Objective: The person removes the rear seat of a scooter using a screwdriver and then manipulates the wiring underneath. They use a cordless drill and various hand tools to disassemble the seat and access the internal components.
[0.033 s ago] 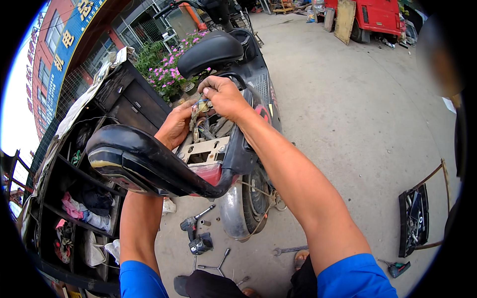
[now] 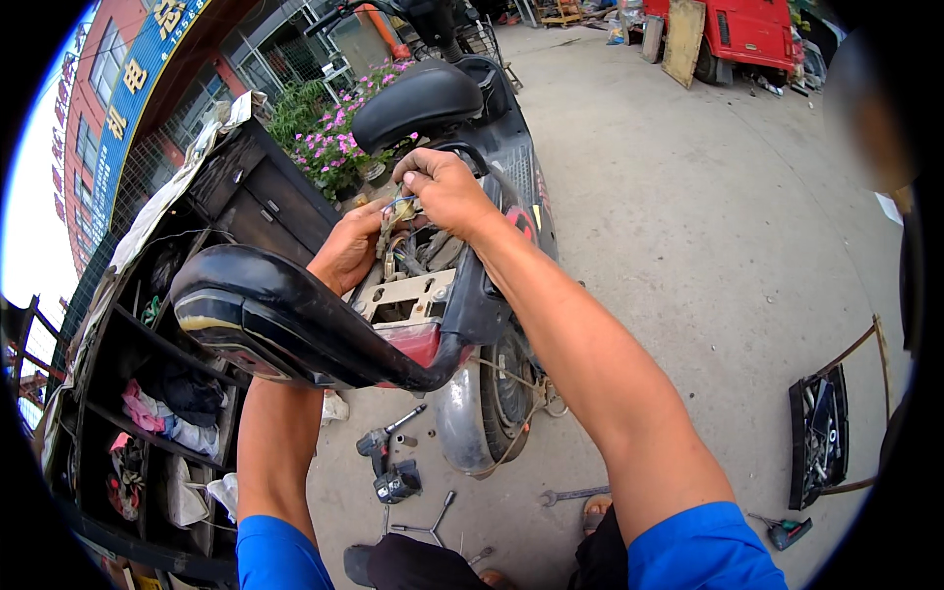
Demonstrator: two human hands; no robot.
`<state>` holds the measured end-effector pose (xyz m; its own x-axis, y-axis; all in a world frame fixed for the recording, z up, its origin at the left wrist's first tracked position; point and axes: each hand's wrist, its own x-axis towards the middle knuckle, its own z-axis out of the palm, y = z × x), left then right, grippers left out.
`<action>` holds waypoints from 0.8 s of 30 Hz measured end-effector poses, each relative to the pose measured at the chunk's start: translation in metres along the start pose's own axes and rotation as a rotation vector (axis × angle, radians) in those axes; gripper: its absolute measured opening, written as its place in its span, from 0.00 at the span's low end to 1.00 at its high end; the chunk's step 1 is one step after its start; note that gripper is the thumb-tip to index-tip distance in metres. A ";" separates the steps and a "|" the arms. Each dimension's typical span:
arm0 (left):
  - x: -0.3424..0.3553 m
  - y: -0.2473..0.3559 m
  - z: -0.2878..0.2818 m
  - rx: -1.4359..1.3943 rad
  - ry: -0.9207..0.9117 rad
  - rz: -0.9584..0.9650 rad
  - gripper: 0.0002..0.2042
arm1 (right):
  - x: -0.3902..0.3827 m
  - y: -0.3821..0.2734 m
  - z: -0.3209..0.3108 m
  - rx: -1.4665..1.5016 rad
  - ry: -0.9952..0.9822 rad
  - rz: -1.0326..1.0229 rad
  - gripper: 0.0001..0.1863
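Observation:
Both my hands are at the opened rear body of a black electric scooter (image 2: 511,162). My left hand (image 2: 346,248) is closed, its fingertips pinching a bundle of wires (image 2: 389,236) at the left side of the bay. Just above and to the right, my right hand (image 2: 444,192) pinches thin wires, a blue one (image 2: 403,200) among them, between thumb and fingers. Below the hands lie more cables and a beige metal bracket (image 2: 408,295). A curved black backrest (image 2: 324,320) crosses over my left forearm. Ahead of my hands is the black seat (image 2: 418,106).
A cordless impact wrench (image 2: 379,447), a three-way socket wrench (image 2: 438,526) and a spanner (image 2: 575,495) lie on the concrete. An open tool case (image 2: 819,438) is at right. A dark shelf cabinet (image 2: 211,344) stands close on my left, pink flowers (image 2: 339,147) behind it.
Almost nothing differs. My right fingers have shifted very slightly at the wires; my left hand and the scooter stay in place.

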<state>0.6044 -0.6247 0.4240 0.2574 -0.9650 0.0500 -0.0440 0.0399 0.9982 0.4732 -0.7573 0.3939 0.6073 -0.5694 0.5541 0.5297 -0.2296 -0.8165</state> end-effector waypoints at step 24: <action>-0.005 -0.009 -0.001 0.002 0.061 0.043 0.14 | 0.012 0.015 0.001 -0.086 -0.034 0.185 0.09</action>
<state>0.6045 -0.6200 0.4151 0.3137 -0.9447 0.0952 -0.0581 0.0810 0.9950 0.4890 -0.7673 0.3884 0.7099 -0.5818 0.3969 0.3551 -0.1910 -0.9151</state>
